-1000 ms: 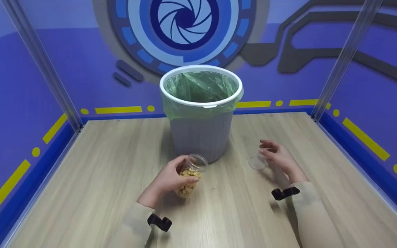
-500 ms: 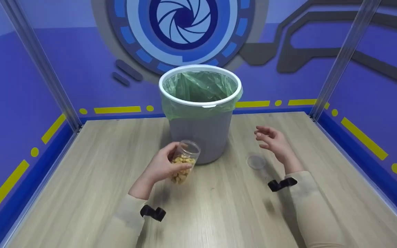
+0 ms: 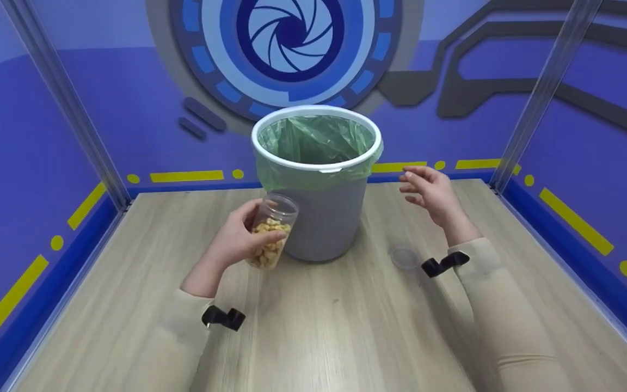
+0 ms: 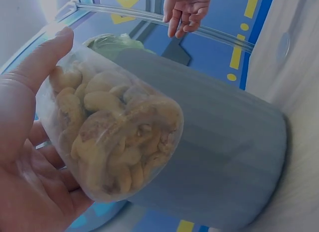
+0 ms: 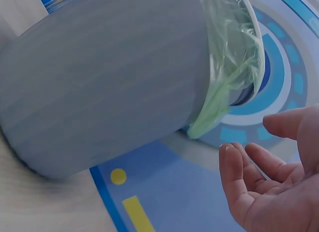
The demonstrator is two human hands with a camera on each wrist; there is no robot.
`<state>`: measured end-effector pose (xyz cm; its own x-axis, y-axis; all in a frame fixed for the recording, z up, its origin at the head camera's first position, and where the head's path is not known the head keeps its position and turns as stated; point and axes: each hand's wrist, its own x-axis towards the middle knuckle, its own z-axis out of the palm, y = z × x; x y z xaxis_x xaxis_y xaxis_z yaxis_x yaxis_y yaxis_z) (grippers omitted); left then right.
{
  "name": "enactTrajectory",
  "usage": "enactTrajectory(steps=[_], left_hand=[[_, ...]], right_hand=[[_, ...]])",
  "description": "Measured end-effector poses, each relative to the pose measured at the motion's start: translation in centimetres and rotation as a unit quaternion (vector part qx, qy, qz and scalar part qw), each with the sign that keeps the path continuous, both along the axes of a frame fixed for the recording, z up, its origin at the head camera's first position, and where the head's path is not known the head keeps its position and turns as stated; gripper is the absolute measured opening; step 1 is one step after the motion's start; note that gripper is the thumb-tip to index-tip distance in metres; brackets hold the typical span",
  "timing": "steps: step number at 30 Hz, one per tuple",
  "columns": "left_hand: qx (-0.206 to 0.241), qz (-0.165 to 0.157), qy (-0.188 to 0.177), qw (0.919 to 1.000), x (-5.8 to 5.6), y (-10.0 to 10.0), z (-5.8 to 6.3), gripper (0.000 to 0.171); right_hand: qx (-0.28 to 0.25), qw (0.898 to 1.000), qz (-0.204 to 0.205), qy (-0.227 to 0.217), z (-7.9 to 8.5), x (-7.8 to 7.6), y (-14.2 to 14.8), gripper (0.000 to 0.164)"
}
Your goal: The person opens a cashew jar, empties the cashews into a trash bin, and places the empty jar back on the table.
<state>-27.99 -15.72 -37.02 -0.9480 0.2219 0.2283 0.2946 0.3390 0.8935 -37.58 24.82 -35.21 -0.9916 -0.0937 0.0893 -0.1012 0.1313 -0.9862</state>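
Note:
My left hand (image 3: 233,235) grips a clear plastic jar (image 3: 273,231) partly filled with cashew nuts (image 4: 112,137). The jar is lidless, tilted a little to the right and held off the table, in front of the trash bin's left side. Beyond it stands the grey trash bin (image 3: 321,223), its white rim (image 3: 259,147) over a green bag liner (image 5: 229,67). To the right of the bin my right hand (image 3: 434,197) hovers with loosely bent fingers and nothing in them. Below that hand a clear round lid (image 3: 405,257) lies flat on the table.
The wooden table (image 3: 324,337) is enclosed by blue printed panels at the back and both sides. Metal posts (image 3: 542,87) stand in its rear corners. The bin sits near the middle of the table, towards the back.
My left hand has lifted the jar up and moved it leftward. My right hand has risen away from the lid, which stays on the table.

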Motion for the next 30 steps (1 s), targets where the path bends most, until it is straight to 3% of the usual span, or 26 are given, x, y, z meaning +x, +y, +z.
enactTrajectory(steps=[9,17,21,30], left_hand=[[0.004,0.034,0.025,0.9991,-0.6,-0.8,3.3,0.064],[-0.009,0.061,0.037,0.9974,-1.0,-0.8,6.3,0.067],[-0.038,0.068,0.041,0.9961,-1.4,-1.0,7.6,0.067],[-0.111,0.093,0.064,0.9873,-2.4,-1.4,10.9,0.072]], right_hand=[[0.014,0.999,-0.019,-0.025,4.0,-1.8,-2.3,0.048],[0.042,0.998,-0.038,-0.019,6.4,-3.1,-4.8,0.049],[0.068,0.996,-0.043,-0.023,7.2,-3.4,-5.7,0.049],[0.005,0.997,-0.039,-0.067,8.4,-4.1,-6.4,0.051]])
